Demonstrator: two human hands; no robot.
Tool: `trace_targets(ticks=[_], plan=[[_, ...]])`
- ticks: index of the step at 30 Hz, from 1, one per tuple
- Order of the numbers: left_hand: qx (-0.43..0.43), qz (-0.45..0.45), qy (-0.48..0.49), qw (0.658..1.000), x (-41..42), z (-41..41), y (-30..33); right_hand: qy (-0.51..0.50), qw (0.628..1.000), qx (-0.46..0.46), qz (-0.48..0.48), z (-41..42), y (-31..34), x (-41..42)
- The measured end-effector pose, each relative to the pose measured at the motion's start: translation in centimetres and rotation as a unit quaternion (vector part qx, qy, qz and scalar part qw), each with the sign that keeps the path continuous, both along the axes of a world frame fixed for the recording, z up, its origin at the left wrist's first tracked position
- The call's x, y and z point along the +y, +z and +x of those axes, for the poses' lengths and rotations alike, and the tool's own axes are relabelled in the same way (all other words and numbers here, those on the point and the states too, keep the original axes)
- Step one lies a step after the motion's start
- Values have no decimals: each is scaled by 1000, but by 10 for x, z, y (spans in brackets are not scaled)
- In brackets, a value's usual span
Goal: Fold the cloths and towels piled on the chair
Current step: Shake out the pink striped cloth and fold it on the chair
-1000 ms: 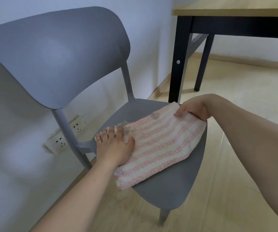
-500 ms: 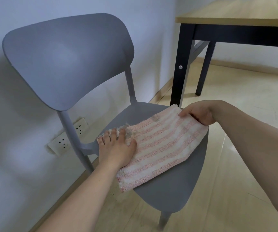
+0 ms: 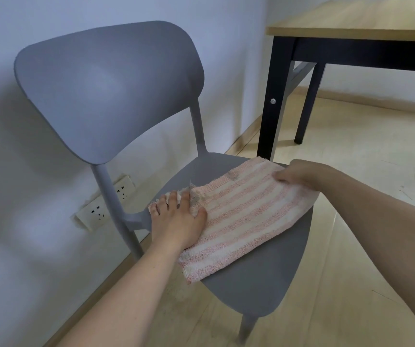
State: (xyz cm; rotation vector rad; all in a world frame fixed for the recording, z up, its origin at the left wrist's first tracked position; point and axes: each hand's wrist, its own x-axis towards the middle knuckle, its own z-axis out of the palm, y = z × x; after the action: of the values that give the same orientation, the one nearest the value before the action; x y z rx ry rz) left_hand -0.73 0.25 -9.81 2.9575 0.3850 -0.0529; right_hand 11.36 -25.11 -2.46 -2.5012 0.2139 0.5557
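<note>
Head view, near to far. The left hand (image 3: 176, 222) lies palm-down on the near-left end of a pink-and-white striped towel (image 3: 241, 216), its fingers (image 3: 172, 199) straight and slightly spread, tips reaching past the towel's frayed upper-left corner; the thumb extends to the right onto the cloth. The towel rests flat on the seat of a grey plastic chair (image 3: 259, 279), apparently folded, though the layers cannot be counted. Its long axis runs diagonally, from the near corner below the left wrist up and to the right toward the far corner beyond the right fingertips; the stripes run roughly along this axis. The towel's right edge reaches the seat's right rim. The right hand (image 3: 299, 175) rests on the far-right end of the towel, fingers curled against the cloth; whether they pinch the edge or merely press it cannot be told. Beyond the left fingertips, a wall socket strip (image 3: 101, 209) sits low on the wall behind the chair's rear leg. Farthest, beyond the right fingers, stands a wooden-topped table (image 3: 351, 28) with black legs.
</note>
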Motion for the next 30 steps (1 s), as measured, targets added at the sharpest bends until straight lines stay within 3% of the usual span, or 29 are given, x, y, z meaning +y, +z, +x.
trace_targets(ticks=[7, 19, 23, 26, 30], plan=[[5, 3, 2, 1000, -1, 1, -1, 39, 982, -137, -128, 1, -24, 14], [34, -5, -9, 999, 1, 0, 2, 19, 981, -194, -5, 18, -39, 14], [93, 46, -6, 995, 6, -2, 16, 109, 946, -243, -184, 10, -41, 16], [19, 66, -58, 996, 9, -10, 17, 128, 895, -304, -300, 2, -36, 35], [47, 17, -69, 996, 18, -10, 2, 131, 936, -198, -262, -37, -43, 69]])
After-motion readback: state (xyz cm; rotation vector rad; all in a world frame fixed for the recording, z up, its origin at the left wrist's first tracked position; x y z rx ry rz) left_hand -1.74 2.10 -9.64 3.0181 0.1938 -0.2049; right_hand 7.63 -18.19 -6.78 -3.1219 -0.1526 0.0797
